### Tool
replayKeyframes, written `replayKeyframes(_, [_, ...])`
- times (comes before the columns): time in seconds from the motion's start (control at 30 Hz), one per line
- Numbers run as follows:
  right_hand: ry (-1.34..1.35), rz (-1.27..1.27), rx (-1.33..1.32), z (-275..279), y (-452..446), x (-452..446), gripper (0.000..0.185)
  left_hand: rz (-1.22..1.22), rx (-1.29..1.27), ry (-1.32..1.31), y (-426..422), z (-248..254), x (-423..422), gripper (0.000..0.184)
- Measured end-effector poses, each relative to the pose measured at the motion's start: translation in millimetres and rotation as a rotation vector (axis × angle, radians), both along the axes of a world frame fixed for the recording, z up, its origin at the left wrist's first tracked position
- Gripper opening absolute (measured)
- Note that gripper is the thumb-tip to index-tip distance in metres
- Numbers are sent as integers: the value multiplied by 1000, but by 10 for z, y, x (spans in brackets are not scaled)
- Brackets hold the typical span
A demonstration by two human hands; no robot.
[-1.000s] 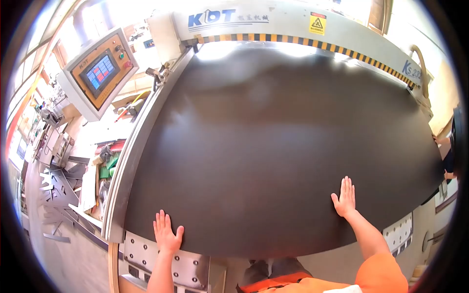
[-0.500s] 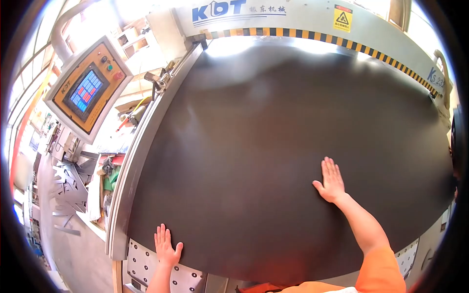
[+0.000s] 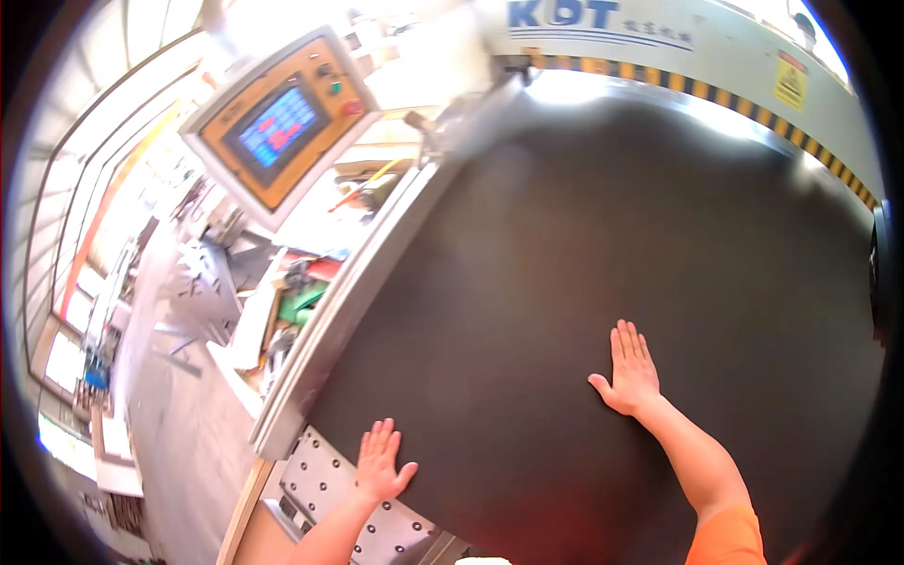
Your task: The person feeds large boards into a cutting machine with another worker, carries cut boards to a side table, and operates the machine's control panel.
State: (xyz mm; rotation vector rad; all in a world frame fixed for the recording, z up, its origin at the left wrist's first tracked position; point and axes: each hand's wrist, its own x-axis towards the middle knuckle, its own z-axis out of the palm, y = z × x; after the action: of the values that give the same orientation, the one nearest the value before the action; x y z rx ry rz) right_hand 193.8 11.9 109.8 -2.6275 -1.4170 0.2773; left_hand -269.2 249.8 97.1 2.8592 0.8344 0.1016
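Observation:
A large dark panel (image 3: 565, 282) lies flat and fills the middle and right of the view, its far edge by the machine beam. My left hand (image 3: 380, 461) rests palm down on the panel's near left corner, thumb out to the side, holding nothing. Farther in on the panel, right of the middle, my right hand (image 3: 629, 370) lies flat with its thumb spread, also holding nothing.
A metal guide rail (image 3: 348, 301) runs along the panel's left side. The machine beam (image 3: 650, 47) with a striped edge spans the back. A control screen box (image 3: 282, 122) stands back left. Scraps (image 3: 301, 292) lie beyond the rail, and a perforated metal plate (image 3: 325, 476) sits near my left hand.
The view has turned left, so the machine and screen box appear farther right. My right hand has moved inward over the panel. Both hands stay flat.

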Motion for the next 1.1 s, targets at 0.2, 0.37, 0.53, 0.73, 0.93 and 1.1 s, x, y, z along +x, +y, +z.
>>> replayKeyframes(0.2, [13,116,26,-51,680,-369,99,-135,15,-91,555,464,297,57])
replayKeyframes(0.37, [-10,161,53,-22,1069,-625,97,-161,392,-343,2141,1481,1592,48])
replayKeyframes(0.53, [-28,147,23,-7,1089,-655,97,56,492,-287,3299,2497,3119,50])
replayKeyframes(0.73, [-35,131,-13,-12,1133,-644,98,200,659,-68,3948,2977,4058,70])
replayKeyframes(0.93, [-15,118,-31,-4,1173,-650,97,279,659,-12,4099,3140,4219,68])
replayKeyframes(1.1, [19,108,-11,28,1186,-630,96,218,573,85,4102,3184,4177,58])
